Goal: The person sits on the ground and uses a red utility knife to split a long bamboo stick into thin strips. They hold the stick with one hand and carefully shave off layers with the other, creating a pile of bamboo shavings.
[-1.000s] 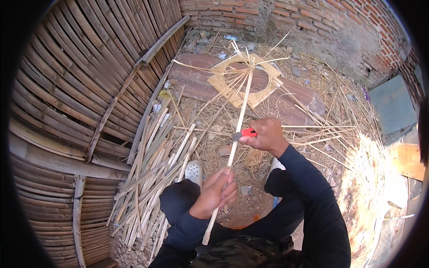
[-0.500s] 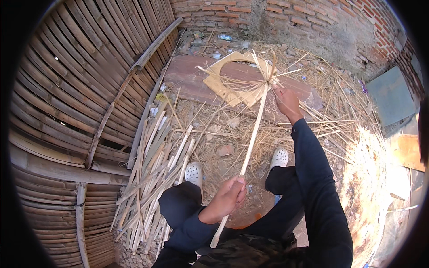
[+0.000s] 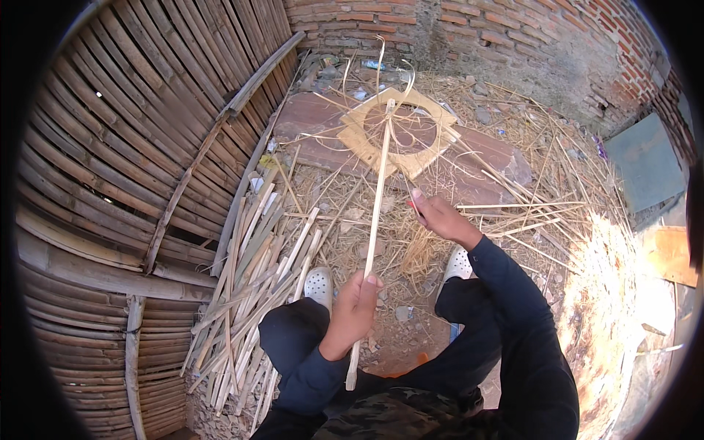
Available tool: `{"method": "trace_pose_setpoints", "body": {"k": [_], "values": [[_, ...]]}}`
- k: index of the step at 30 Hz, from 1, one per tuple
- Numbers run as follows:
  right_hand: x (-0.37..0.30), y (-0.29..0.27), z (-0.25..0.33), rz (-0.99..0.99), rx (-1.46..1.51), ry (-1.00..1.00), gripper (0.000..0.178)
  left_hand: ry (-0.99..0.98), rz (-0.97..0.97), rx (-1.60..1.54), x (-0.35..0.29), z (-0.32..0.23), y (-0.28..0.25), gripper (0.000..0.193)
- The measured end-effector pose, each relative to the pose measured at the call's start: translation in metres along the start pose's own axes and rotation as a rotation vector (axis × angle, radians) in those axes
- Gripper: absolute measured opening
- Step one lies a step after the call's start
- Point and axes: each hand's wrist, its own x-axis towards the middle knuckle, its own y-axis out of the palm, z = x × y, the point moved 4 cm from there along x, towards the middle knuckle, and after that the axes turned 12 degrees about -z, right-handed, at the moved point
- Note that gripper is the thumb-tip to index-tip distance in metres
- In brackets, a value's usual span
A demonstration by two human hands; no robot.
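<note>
My left hand is closed around the lower part of a long pale bamboo strip. The strip points away from me, and thin curled shavings fan out around its far end. That end appears over a square tan board with a large round hole. Closer in and to the right, my right hand grips what looks like a knife with red on its handle. Its thin blade points up toward the board and is hard to make out.
Loose bamboo strips lie piled at my left, beside a bamboo slat wall. A reddish-brown slab lies under the board. Shavings and litter cover the ground before a brick wall. A grey-green panel leans at right.
My right hand has come back toward me and down from the strip's far end. The strip has swung left, its fibres now spread wider, and my left hand has shifted slightly left.
</note>
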Motion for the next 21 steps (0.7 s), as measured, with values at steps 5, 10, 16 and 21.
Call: {"method": "trace_pose_setpoints", "body": {"k": [5, 10, 16, 21], "values": [[-0.051, 0.027, 0.06, -0.067, -0.422, -0.538, 0.06, 0.017, -0.061, 0.024, 0.001, -0.011, -0.002, 0.021], [-0.044, 0.029, 0.063, -0.162, -0.574, -0.628, 0.057, 0.126, -0.059, 0.192, -0.001, -0.012, -0.001, 0.021], [-0.049, 0.038, 0.06, -0.198, -0.55, -0.665, 0.058, 0.054, -0.038, 0.083, -0.003, -0.014, -0.007, 0.021], [-0.025, 0.033, 0.052, -0.257, -0.66, -0.726, 0.059, -0.013, 0.011, -0.039, -0.005, -0.01, -0.006, 0.022]]}}
